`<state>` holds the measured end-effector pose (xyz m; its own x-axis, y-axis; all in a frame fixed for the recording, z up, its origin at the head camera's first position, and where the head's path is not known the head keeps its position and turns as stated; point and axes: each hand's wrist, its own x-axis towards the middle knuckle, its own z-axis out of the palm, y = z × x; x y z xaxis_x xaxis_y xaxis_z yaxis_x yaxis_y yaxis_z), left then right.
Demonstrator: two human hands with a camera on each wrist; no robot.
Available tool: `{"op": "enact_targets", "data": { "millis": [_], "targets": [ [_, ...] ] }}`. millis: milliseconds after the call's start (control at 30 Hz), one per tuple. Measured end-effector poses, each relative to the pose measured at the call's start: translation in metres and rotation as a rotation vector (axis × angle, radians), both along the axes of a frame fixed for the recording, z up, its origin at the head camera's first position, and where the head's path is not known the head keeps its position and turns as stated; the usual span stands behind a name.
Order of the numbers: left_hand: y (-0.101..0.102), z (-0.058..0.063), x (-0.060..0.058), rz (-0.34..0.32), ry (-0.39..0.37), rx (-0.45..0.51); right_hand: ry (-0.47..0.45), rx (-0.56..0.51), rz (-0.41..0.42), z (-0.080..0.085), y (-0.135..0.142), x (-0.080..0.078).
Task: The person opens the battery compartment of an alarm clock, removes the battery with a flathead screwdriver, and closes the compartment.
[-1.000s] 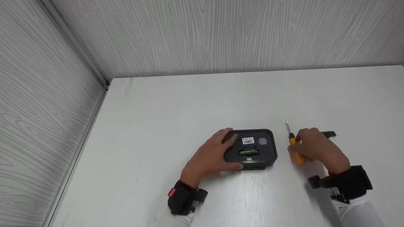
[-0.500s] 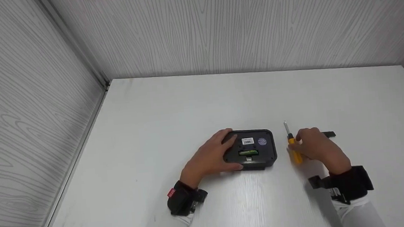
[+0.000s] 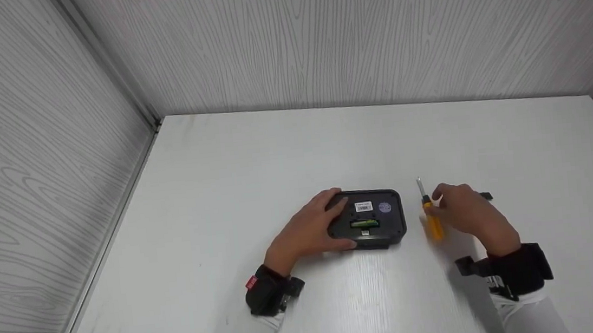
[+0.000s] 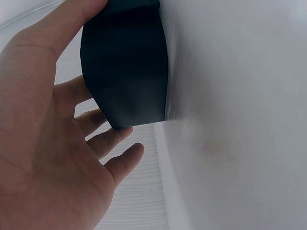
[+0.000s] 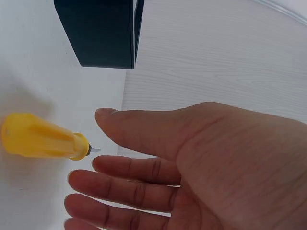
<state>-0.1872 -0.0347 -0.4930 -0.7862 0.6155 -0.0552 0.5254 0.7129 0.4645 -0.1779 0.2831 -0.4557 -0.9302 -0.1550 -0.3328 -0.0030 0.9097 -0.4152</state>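
Note:
My left hand (image 3: 305, 231) grips the left end of a black box-shaped electronic device (image 3: 389, 223), thumb along the near side and fingers over the top and far side. A green battery (image 3: 364, 224) sits in an uncovered slot on its upward face, below a white label. In the left wrist view the thumb and fingers lie on opposite sides of the device (image 4: 127, 67). A screwdriver with a yellow handle (image 3: 433, 224) lies on the table, tip pointing away. My right hand (image 3: 468, 212) is beside it, and in the right wrist view the spread fingers stand apart from the screwdriver (image 5: 41, 137).
A small flat black piece (image 3: 487, 196) lies just behind my right hand, mostly hidden by it. The white table (image 3: 252, 160) meets a grey wood-grain panel (image 3: 284, 42) at the back and another panel (image 3: 31, 176) on the left.
My right hand has let go of the screwdriver and shifted slightly right, covering more of the flat black piece. The left hand and the device have stayed in place.

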Motion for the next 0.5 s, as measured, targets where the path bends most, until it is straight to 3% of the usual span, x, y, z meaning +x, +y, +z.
{"op": "enact_targets", "data": {
  "millis": [500],
  "targets": [
    [0.0012, 0.004, 0.002, 0.021, -0.028, -0.017, 0.059, -0.037, 0.018, 0.0086, -0.0021, 0.0066]
  ]
}}
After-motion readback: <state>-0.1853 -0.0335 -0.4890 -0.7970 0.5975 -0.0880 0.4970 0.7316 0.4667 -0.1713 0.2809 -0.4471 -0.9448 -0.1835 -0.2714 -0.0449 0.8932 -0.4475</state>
